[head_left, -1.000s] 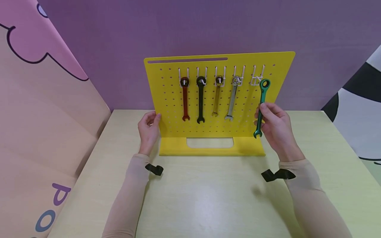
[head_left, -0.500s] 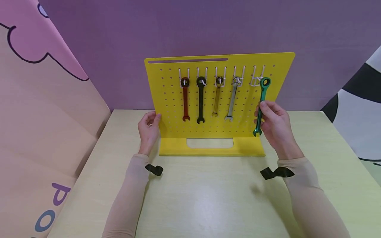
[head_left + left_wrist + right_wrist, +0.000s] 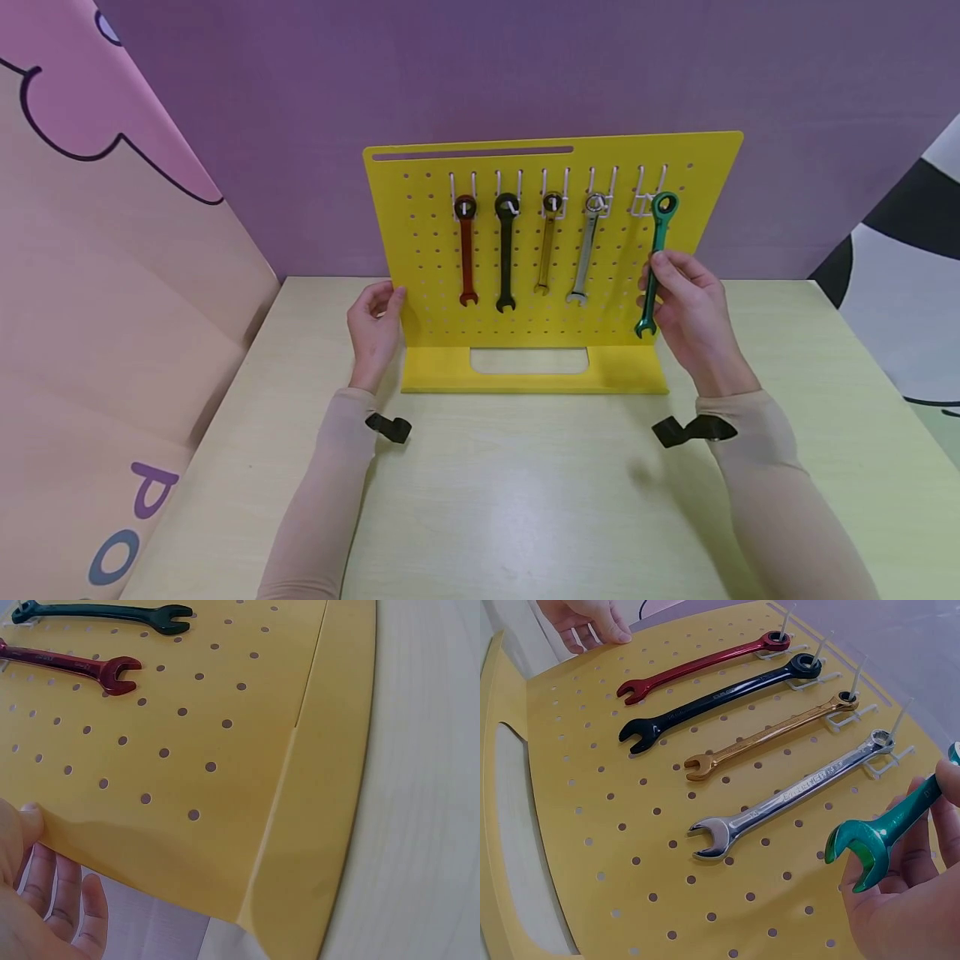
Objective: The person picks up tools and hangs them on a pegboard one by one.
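In the head view my right hand point(image 3: 693, 312) pinches a green ratcheting combination wrench point(image 3: 662, 225) by its middle, ring end up and open end down. Its ring overlaps the lower right part of the rightmost white wire hook point(image 3: 640, 202) in this view. A yellow pegboard point(image 3: 622, 154) stands upright behind it. My left hand point(image 3: 375, 329) grips the board's left edge, thumb on the front and fingers behind, as the left wrist view shows. Hanging by their ring ends are a red wrench point(image 3: 467, 258), a black wrench point(image 3: 506, 258), a gold wrench point(image 3: 547, 250) and a silver wrench point(image 3: 587, 250).
The board's yellow base point(image 3: 435, 372), with a rounded cutout, lies on a pale wooden table point(image 3: 495, 475). A purple backdrop point(image 3: 525, 67) rises right behind. Printed panels border the table on both sides. Black straps point(image 3: 693, 430) sit around both wrists.
My right hand has moved slightly up and to the left, bringing the green wrench's ring closer to the rightmost hook. The left hand and the board have stayed in place.
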Demonstrator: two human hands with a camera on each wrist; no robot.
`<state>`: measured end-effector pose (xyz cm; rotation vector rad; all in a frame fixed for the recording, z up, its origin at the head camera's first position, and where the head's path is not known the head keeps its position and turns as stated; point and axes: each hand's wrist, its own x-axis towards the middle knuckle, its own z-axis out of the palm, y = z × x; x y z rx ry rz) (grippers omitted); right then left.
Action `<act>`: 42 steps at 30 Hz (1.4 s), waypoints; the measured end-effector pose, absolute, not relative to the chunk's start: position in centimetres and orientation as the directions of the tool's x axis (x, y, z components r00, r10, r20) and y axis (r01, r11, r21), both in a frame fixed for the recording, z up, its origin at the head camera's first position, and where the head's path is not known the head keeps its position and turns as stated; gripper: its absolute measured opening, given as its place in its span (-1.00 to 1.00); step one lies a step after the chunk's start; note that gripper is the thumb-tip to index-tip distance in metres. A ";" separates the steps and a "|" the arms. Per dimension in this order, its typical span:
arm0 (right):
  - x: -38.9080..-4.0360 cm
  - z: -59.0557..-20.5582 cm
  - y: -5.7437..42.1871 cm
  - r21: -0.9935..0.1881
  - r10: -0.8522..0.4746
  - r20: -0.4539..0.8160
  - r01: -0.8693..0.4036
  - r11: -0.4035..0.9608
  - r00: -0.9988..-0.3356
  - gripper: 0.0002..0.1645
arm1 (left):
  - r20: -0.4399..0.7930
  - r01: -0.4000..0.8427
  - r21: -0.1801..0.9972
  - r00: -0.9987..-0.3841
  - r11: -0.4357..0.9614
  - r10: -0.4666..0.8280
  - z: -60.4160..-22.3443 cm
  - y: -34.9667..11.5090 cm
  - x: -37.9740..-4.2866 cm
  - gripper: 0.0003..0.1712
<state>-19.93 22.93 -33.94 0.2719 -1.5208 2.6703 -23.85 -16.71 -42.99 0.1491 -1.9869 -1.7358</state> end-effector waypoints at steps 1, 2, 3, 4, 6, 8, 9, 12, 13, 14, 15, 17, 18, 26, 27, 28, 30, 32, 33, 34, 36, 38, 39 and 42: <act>-20.0 -33.9 22.9 -0.848 -0.038 0.179 -0.135 -0.513 -0.983 -0.89 | 0.290 0.235 0.955 -0.872 0.183 -0.393 -43.0 -16.7 -23.8 -0.71; -20.0 -34.0 22.9 -0.848 -0.038 0.178 -0.134 -0.512 -0.983 -0.89 | 0.291 0.236 0.954 -0.873 0.183 -0.392 -43.0 -16.7 -23.8 -0.71; -20.0 -34.0 22.9 -0.849 -0.038 0.177 -0.133 -0.511 -0.983 -0.89 | 0.292 0.237 0.954 -0.873 0.183 -0.391 -43.0 -16.7 -23.8 -0.71; -20.0 -34.0 22.9 -0.850 -0.039 0.177 -0.132 -0.510 -0.983 -0.89 | 0.293 0.238 0.954 -0.873 0.184 -0.389 -43.0 -16.7 -23.8 -0.71; -20.0 -34.0 22.9 -0.850 -0.043 0.175 -0.129 -0.510 -0.984 -0.89 | 0.292 0.239 0.954 -0.874 0.181 -0.388 -43.0 -16.7 -23.8 -0.71; -20.0 -34.0 22.9 -0.851 -0.046 0.172 -0.125 -0.511 -0.984 -0.89 | 0.291 0.239 0.955 -0.875 0.177 -0.387 -43.0 -16.7 -23.8 -0.71; -20.0 -34.0 22.9 -0.850 -0.046 0.171 -0.124 -0.511 -0.984 -0.89 | 0.289 0.238 0.955 -0.876 0.175 -0.387 -43.0 -16.7 -23.8 -0.71; -20.1 -34.1 22.9 -0.851 -0.047 0.166 -0.119 -0.512 -0.985 -0.89 | 0.286 0.235 0.956 -0.876 0.176 -0.387 -43.0 -16.7 -23.8 -0.71; -20.1 -34.1 22.9 -0.851 -0.046 0.164 -0.118 -0.512 -0.985 -0.89 | 0.286 0.234 0.956 -0.877 0.176 -0.387 -43.0 -16.7 -23.8 -0.70; -20.1 -34.1 22.9 -0.851 -0.045 0.163 -0.117 -0.511 -0.986 -0.89 | 0.286 0.233 0.956 -0.877 0.177 -0.387 -43.0 -16.7 -23.8 -0.70; -20.2 -34.1 22.9 -0.852 -0.045 0.162 -0.117 -0.511 -0.986 -0.89 | 0.285 0.233 0.956 -0.877 0.177 -0.388 -43.0 -16.7 -23.8 -0.70; -20.2 -34.1 22.9 -0.852 -0.044 0.158 -0.113 -0.512 -0.986 -0.89 | 0.284 0.230 0.956 -0.876 0.179 -0.389 -43.0 -16.7 -23.8 -0.70; -20.3 -34.1 22.9 -0.852 -0.044 0.156 -0.112 -0.511 -0.987 -0.89 | 0.283 0.230 0.957 -0.877 0.178 -0.390 -43.0 -16.7 -23.8 -0.70; -20.6 -34.2 22.8 -0.858 -0.042 0.134 -0.095 -0.506 -0.990 -0.88 | 0.294 0.238 0.953 -0.874 0.186 -0.387 -42.9 -16.7 -23.7 -0.70; -20.6 -34.2 22.8 -0.859 -0.043 0.134 -0.094 -0.504 -0.990 -0.87 | 0.295 0.239 0.953 -0.874 0.187 -0.386 -42.9 -16.7 -23.7 -0.70; -20.7 -34.2 22.8 -0.860 -0.044 0.135 -0.095 -0.501 -0.990 -0.87 | 0.297 0.240 0.952 -0.874 0.188 -0.386 -43.0 -16.7 -23.8 -0.70; -20.8 -34.3 22.8 -0.860 -0.048 0.138 -0.095 -0.501 -0.989 -0.86 | 0.299 0.242 0.952 -0.873 0.189 -0.386 -43.0 -16.7 -23.8 -0.71; -21.0 -34.4 22.8 -0.860 -0.053 0.141 -0.096 -0.502 -0.989 -0.85 | 0.298 0.242 0.952 -0.873 0.188 -0.385 -43.0 -16.7 -23.8 -0.71; -21.1 -34.4 22.8 -0.860 -0.053 0.139 -0.094 -0.501 -0.989 -0.83 | 0.297 0.241 0.952 -0.873 0.187 -0.386 -43.0 -16.7 -23.8 -0.71; -21.3 -34.4 22.8 -0.860 -0.054 0.137 -0.092 -0.502 -0.989 -0.83 | 0.297 0.241 0.952 -0.874 0.188 -0.385 -43.0 -16.7 -23.7 -0.71; -21.5 -34.4 22.8 -0.859 -0.054 0.131 -0.086 -0.504 -0.990 -0.82 | 0.294 0.238 0.953 -0.874 0.187 -0.386 -43.0 -16.7 -23.8 -0.71; -21.7 -34.4 22.7 -0.860 -0.051 0.124 -0.082 -0.503 -0.991 -0.82 | 0.292 0.235 0.954 -0.874 0.188 -0.388 -43.0 -16.7 -23.8 -0.71; -21.8 -34.4 22.6 -0.862 -0.050 0.121 -0.080 -0.501 -0.991 -0.82 | 0.291 0.234 0.954 -0.874 0.189 -0.389 -43.0 -16.7 -23.8 -0.71; -22.0 -34.3 22.4 -0.860 -0.045 0.113 -0.075 -0.505 -0.993 -0.85 | 0.290 0.232 0.954 -0.875 0.189 -0.388 -43.0 -16.7 -23.8 -0.70</act>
